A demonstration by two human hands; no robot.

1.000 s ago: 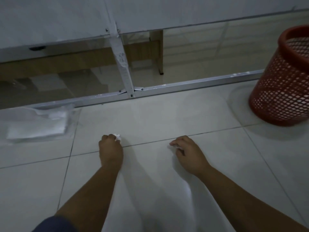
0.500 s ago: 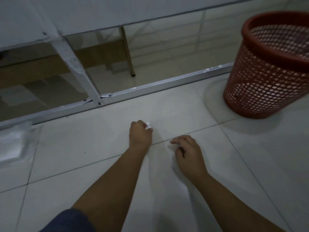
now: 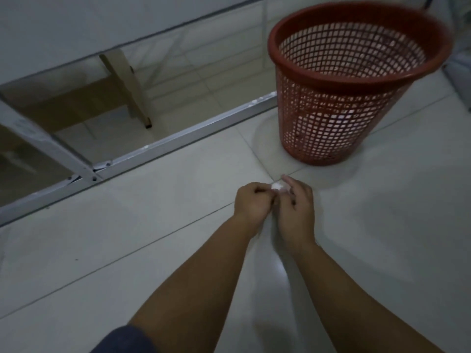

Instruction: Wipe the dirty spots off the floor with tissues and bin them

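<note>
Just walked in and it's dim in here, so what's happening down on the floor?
A person is low over the tiled floor with both hands together. The left hand and right hand pinch a small white wad of tissue between them, just above the tiles. A red mesh bin stands upright a little beyond the hands. The tissue is not yet in it.

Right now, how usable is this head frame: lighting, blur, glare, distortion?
Head view: dim and grey throughout; a pale glare streak on the floor tiles between the forearms; the red basket rim is smeared by motion blur; the tissue wad where left hand and right hand meet is a soft white blob; wide-angle bending tilts the metal frame rail.
</note>
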